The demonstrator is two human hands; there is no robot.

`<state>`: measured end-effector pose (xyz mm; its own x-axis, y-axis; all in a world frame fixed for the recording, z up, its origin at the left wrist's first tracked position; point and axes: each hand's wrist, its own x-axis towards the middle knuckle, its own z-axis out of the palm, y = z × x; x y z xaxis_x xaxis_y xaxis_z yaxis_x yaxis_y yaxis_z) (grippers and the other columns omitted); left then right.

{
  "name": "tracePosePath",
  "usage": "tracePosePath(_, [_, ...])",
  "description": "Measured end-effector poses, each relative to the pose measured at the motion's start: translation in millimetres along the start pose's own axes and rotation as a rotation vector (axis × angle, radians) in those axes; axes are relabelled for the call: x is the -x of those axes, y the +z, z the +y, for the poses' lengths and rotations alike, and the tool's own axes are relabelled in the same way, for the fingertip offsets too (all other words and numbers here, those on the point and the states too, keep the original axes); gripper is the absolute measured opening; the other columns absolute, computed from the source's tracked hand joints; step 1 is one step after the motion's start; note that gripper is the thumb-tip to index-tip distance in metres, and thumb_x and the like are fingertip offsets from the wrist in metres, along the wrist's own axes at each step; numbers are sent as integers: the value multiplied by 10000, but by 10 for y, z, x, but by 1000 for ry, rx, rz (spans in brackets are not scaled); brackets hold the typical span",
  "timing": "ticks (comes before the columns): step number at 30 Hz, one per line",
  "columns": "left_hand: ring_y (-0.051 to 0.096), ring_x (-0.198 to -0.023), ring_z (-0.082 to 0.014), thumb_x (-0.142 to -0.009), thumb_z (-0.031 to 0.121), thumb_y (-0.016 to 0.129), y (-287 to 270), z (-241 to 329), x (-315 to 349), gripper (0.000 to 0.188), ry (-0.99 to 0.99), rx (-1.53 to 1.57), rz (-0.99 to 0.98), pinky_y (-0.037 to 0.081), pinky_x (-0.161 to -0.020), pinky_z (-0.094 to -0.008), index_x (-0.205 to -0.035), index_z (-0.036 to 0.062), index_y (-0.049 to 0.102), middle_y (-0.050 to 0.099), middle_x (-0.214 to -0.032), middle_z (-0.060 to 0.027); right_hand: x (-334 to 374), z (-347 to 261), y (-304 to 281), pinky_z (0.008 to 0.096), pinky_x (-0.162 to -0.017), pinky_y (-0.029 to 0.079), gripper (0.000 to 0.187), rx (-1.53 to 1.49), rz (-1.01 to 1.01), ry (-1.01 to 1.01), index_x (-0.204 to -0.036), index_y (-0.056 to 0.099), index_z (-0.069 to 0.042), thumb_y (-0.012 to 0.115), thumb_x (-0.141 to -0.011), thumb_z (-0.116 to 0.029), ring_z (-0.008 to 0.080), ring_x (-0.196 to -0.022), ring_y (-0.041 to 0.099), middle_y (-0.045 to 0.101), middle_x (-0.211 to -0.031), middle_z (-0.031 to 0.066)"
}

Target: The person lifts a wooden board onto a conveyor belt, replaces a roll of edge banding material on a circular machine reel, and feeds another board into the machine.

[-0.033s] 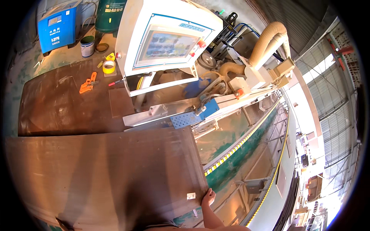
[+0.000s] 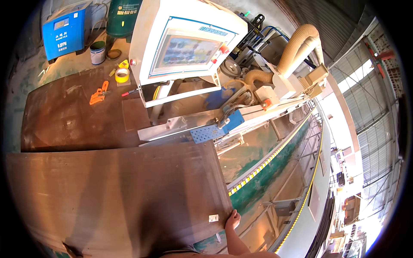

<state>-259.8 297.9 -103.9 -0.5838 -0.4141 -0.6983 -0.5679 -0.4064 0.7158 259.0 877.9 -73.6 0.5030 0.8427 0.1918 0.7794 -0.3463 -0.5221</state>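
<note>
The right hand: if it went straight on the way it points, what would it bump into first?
Probably the brown board: the right hand is at its edge and seems to touch it, though depth there is hard to judge.

Workshop: control panel (image 2: 187, 51), ribbed hose (image 2: 297, 43), blue machine cabinet (image 2: 66, 36).

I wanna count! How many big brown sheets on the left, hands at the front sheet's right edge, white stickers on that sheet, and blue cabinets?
Big brown sheets: 2 (front sheet, back sheet)
Right hand: 1
White sticker: 1
Blue cabinet: 1
Total: 5
</note>
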Motion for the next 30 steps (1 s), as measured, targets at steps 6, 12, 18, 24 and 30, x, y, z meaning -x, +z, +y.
tracePosePath(6, [362, -1229, -215, -823, 561, 506, -53, -12, -342, 686, -16, 85, -71, 295, -1016, -348, -1346, 136, 376, 364, -1378, -26, -25, -228, -66, 447, -626, 454, 570, 154, -78, 27, -736, 632, 4, 402, -882, -496, 377, -656, 578, 619, -735, 204])
tracePosePath(12, [356, -1240, -219, -825, 564, 497, 192, 15, -1049, 692, -85, 129, -303, 292, -1024, -355, -1350, 133, 365, 356, -1384, -28, 66, -67, -122, 472, -664, 462, 633, 239, -85, 74, -755, 643, 1, 307, -899, -517, 397, -727, 590, 622, -780, 220])
tracePosePath(18, [363, -1234, -220, -833, 580, 468, 822, 133, -1038, 695, -87, 55, -516, 301, -1021, -368, -1349, 127, 363, 358, -1382, -26, 309, 92, -295, 482, -712, 457, 657, 266, -56, 157, -787, 637, 29, 272, -913, -503, 410, -779, 587, 621, -825, 237])
tracePosePath(24, [402, -1200, -247, -847, 549, 465, 1386, 307, -1348, 641, -100, -30, -606, 318, -1006, -420, -1303, 100, 421, 416, -1335, -44, 484, 389, -225, 485, -725, 455, 617, 205, -48, 178, -847, 621, 24, 278, -922, -484, 427, -778, 575, 612, -833, 252])
tracePosePath(30, [494, -1091, -217, -829, 505, 539, 2008, 465, -566, 585, 123, -209, -282, 386, -930, -420, -1233, 84, 491, 506, -1235, -48, 611, 448, -240, 453, -773, 456, 539, 38, 23, 238, -940, 656, -61, 335, -888, -492, 394, -860, 592, 624, -920, 213])
